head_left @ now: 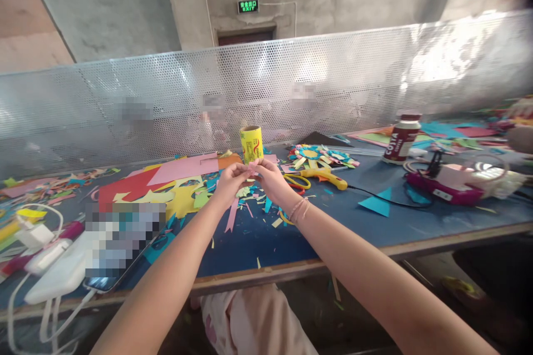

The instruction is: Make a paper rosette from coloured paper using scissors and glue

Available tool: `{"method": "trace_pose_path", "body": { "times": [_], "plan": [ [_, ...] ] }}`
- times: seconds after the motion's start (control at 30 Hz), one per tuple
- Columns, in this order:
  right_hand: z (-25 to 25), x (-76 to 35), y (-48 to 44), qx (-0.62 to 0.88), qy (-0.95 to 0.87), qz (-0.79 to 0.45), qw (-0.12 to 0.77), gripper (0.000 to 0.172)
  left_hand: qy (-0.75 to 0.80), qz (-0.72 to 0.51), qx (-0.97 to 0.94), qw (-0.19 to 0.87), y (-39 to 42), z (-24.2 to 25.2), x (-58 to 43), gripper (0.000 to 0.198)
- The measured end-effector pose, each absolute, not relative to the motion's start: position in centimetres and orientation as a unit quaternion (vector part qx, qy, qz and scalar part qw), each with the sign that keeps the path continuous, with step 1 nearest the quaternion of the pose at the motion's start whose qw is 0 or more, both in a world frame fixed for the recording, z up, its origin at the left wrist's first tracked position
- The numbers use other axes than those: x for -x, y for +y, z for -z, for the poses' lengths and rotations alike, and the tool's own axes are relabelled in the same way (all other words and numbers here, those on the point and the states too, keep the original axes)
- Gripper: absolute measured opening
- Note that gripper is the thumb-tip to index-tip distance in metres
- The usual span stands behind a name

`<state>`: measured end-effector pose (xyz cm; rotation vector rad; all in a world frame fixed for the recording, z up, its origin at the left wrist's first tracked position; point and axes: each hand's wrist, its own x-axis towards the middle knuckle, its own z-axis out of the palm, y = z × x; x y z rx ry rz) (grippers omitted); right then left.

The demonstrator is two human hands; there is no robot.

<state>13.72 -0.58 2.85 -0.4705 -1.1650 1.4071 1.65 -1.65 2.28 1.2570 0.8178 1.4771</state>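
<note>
My left hand and my right hand meet fingertip to fingertip over the table. Pinched between them is a small piece of pink paper, mostly covered by the fingers. A notched pink paper strip shows just below my left hand; whether it joins the held piece I cannot tell. Right behind the fingers stands a yellow tape roll with printed wrapping. To the right of my right hand lies a yellow glue gun with a black cord, and yellow-handled scissors are partly hidden beside it.
Paper rosettes lie behind the glue gun. A brown bottle and a purple power strip stand right. Coloured sheets and scraps spread left, near a phone and white power bank. A perforated metal screen borders the back.
</note>
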Motion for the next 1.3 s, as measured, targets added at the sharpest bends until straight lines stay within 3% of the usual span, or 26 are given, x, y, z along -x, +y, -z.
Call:
{"method": "trace_pose_path", "body": {
  "times": [1.3],
  "plan": [
    [-2.63, -13.97, -0.15, 0.174, -0.486, -0.622, 0.588, 0.020, 0.333, -0.611, -0.514, 0.501, -1.63, -2.40, -1.63, 0.031]
  ]
}}
